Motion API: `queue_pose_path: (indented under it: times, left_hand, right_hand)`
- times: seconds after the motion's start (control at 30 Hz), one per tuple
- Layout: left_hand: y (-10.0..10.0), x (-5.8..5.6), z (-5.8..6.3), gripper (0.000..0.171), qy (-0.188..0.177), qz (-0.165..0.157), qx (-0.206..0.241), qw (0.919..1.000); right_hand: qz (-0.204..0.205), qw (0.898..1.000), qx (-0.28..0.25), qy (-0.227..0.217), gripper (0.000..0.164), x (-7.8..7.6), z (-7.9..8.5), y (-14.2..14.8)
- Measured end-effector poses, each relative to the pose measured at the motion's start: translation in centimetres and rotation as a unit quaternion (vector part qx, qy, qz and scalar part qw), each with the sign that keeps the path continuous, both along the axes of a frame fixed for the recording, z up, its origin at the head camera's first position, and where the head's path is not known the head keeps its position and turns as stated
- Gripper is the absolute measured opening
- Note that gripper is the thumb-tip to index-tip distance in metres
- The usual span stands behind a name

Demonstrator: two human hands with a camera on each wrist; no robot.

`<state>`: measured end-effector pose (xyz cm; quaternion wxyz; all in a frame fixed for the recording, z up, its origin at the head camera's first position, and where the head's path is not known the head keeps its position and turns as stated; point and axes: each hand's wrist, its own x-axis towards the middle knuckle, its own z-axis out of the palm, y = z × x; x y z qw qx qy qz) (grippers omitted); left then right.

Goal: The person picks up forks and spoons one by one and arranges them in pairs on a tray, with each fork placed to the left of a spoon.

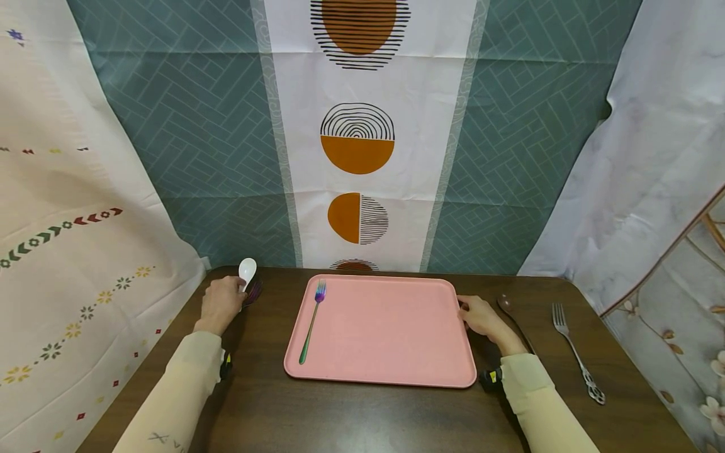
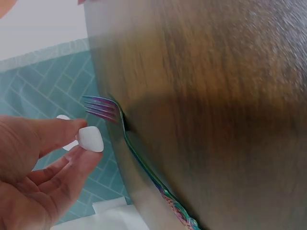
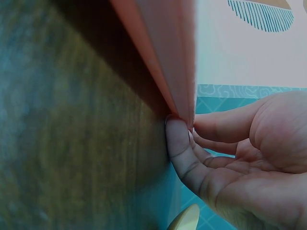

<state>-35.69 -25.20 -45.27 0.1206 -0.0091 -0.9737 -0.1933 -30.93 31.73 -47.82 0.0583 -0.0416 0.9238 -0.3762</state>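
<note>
My left hand (image 1: 219, 304) pinches a white spoon (image 1: 247, 268) by its handle between thumb and fingers, with the bowl pointing away from me. Below it, a rainbow-coloured fork (image 2: 139, 155) lies on the table near the far left edge, partly hidden by the hand in the head view. My right hand (image 1: 484, 318) grips the right rim of a pink tray (image 1: 391, 333) between thumb and fingers, as the right wrist view shows (image 3: 180, 86). Another rainbow fork (image 1: 313, 322) lies lengthwise on the tray's left side, tines away from me.
To the right of the tray, a brown spoon (image 1: 504, 303) lies partly behind the right forearm. Further right is a silver fork (image 1: 576, 355) with an ornate handle. Patterned cloth (image 1: 226, 126) hangs behind the dark wooden table (image 1: 317, 415) and along both sides.
</note>
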Motion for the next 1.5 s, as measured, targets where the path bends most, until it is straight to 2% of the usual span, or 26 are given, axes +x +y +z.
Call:
queue_pose_path:
  times: [0.27, 0.67, 1.07, 1.5]
  left_hand:
    - [0.8, 0.1, 0.4, 0.028, -0.011, -0.012, 0.002, 0.9999]
    - [2.4, 0.3, 1.0, 0.028, -0.008, -0.024, 0.019, 0.9995]
    - [3.4, 0.5, 1.3, 0.028, -0.004, -0.041, 0.007, 0.9991]
    - [5.8, 0.8, 2.1, 0.028, -0.006, -0.065, 0.013, 0.9978]
  right_hand:
    - [0.000, 1.000, -0.008, -0.005, 0.050, 0.2, 0.0, -0.1]
    - [0.002, 1.000, -0.004, 0.001, 0.050, 0.0, -0.2, -0.1]
    - [0.010, 1.000, 0.003, 0.003, 0.051, -0.1, -0.2, 0.1]
    - [0.008, 1.000, -0.002, 0.001, 0.051, 0.0, -0.1, 0.1]
